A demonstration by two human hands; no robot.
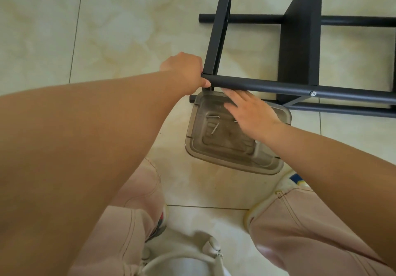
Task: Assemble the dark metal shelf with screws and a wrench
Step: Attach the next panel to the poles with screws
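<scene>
Head view: left hand gripped the stiff, probably heavyish shelf at its corner tube, the sensible hold; right hand hovered spread over the screw tray.

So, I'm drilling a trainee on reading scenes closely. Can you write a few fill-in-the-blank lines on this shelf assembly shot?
1. The left hand grips the end of a dark ____ on the shelf frame.
2. The loose screws lie in a clear plastic ____.
3. The right hand reaches over it with its fingers ____.
4. A silver screw head already sits in the ____ bar.

Missing words: bar; tray; straight; near
</scene>
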